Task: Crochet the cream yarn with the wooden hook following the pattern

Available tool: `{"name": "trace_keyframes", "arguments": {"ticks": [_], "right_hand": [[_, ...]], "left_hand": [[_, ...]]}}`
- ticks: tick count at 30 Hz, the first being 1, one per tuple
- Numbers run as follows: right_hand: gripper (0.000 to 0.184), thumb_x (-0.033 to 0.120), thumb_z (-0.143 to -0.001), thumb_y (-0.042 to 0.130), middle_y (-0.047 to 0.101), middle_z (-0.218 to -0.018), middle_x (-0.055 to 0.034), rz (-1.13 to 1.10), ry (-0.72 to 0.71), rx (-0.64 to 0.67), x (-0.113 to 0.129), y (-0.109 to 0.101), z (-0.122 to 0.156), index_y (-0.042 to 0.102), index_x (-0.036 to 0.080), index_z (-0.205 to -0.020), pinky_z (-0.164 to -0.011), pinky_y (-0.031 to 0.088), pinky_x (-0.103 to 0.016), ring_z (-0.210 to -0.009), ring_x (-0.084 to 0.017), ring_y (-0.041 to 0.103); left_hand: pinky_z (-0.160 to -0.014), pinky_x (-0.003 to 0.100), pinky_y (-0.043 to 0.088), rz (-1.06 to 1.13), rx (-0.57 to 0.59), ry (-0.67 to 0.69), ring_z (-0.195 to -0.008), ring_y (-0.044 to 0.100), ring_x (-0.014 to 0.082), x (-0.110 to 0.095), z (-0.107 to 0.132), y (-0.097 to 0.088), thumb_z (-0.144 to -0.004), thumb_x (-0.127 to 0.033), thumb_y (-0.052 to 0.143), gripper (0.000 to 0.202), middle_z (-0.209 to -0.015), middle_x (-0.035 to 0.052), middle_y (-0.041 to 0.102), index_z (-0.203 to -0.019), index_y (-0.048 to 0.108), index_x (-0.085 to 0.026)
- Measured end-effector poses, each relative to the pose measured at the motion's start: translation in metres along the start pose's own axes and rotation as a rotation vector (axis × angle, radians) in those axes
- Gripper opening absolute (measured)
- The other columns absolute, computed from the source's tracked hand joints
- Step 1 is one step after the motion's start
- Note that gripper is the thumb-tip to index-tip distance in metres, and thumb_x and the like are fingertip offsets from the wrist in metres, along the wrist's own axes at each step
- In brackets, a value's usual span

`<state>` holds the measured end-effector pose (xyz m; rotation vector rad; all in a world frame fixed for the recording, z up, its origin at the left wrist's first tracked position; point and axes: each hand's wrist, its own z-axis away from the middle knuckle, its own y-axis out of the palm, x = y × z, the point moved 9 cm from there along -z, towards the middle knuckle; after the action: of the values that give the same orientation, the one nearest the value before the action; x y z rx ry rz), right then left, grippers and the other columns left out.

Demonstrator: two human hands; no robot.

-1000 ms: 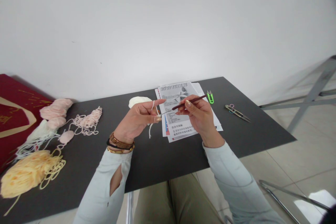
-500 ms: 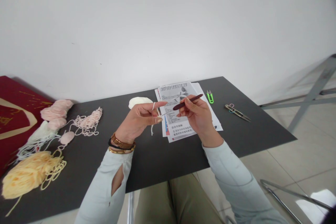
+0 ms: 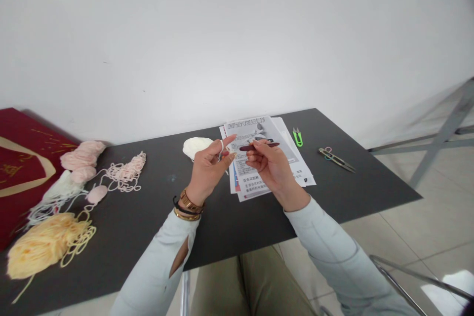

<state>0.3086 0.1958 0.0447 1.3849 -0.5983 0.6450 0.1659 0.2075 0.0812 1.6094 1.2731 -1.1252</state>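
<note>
My left hand is raised above the dark table, its fingers pinched on a strand of white yarn looped over the forefinger. My right hand grips a dark red crochet hook, held level with its tip pointing left at the yarn. The two hands are close together, nearly touching, above printed instruction sheets. A ball of cream yarn lies just behind my left hand.
Pink yarn balls, loose pink yarn and a yellow yarn heap lie at the left. A red box stands at the far left. Green snips and metal scissors lie to the right.
Both hands have moved closer together. My left hand has risen and turned more upright. The hook has tilted from a slant to nearly level and its tip has reached the yarn.
</note>
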Motion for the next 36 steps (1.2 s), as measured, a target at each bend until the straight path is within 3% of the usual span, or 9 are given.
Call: {"name": "trace_keyframes", "arguments": {"ticks": [5, 9, 14, 21, 29, 36], "right_hand": [[0.019, 0.028, -0.070, 0.076, 0.072, -0.059, -0.0009, 0.036, -0.081, 0.014, 0.005, 0.002, 0.000, 0.061, 0.016, -0.072, -0.051, 0.058, -0.017, -0.048, -0.010, 0.066], [0.022, 0.030, -0.069, 0.076, 0.071, -0.058, 0.0000, 0.066, -0.085, 0.019, 0.006, 0.002, 0.000, 0.059, 0.016, -0.070, -0.048, 0.056, -0.016, -0.046, -0.010, 0.065], [0.024, 0.032, -0.068, 0.077, 0.071, -0.057, -0.0004, 0.113, -0.089, 0.012, 0.006, 0.001, 0.001, 0.058, 0.016, -0.067, -0.047, 0.056, -0.018, -0.045, -0.010, 0.065], [0.023, 0.032, -0.067, 0.078, 0.071, -0.060, -0.0012, 0.089, -0.063, 0.040, 0.004, 0.002, 0.000, 0.063, 0.015, -0.071, -0.050, 0.058, -0.017, -0.047, -0.010, 0.065], [0.022, 0.032, -0.071, 0.077, 0.068, -0.060, 0.0015, 0.037, -0.002, 0.084, 0.004, 0.001, -0.003, 0.065, 0.015, -0.076, -0.052, 0.060, -0.018, -0.048, -0.007, 0.060], [0.020, 0.033, -0.074, 0.074, 0.065, -0.061, 0.0030, 0.045, 0.000, 0.106, 0.006, 0.000, -0.004, 0.063, 0.016, -0.078, -0.052, 0.061, -0.018, -0.049, -0.006, 0.058]], "left_hand": [[-0.072, 0.025, 0.044, -0.002, 0.052, -0.045, -0.072, 0.052, 0.0104, 0.002, -0.002, 0.002, -0.070, -0.021, 0.073, 0.050, -0.079, -0.0012, 0.059, -0.119, 0.064, -0.024], [-0.076, 0.026, 0.044, 0.035, 0.117, -0.132, -0.078, 0.056, 0.0120, 0.007, -0.002, 0.003, -0.070, -0.022, 0.074, 0.043, -0.086, 0.0016, 0.065, -0.113, 0.068, -0.021], [-0.074, 0.026, 0.045, 0.054, 0.117, -0.144, -0.074, 0.058, 0.0121, 0.002, -0.003, 0.003, -0.069, -0.020, 0.075, 0.038, -0.078, -0.0001, 0.066, -0.106, 0.071, -0.019], [-0.072, 0.026, 0.047, 0.195, 0.142, -0.205, -0.067, 0.057, 0.0105, 0.004, 0.000, 0.008, -0.068, -0.017, 0.076, 0.049, -0.064, -0.0049, 0.058, -0.115, 0.066, -0.019], [-0.070, 0.023, 0.045, 0.453, 0.201, -0.317, -0.063, 0.056, 0.0079, 0.002, 0.003, 0.016, -0.065, -0.010, 0.076, 0.050, -0.065, -0.0044, 0.061, -0.114, 0.067, -0.018], [-0.070, 0.024, 0.045, 0.512, 0.258, -0.344, -0.065, 0.057, 0.0097, -0.001, 0.006, 0.020, -0.067, -0.006, 0.074, 0.052, -0.068, -0.0013, 0.063, -0.117, 0.065, -0.017]]}}
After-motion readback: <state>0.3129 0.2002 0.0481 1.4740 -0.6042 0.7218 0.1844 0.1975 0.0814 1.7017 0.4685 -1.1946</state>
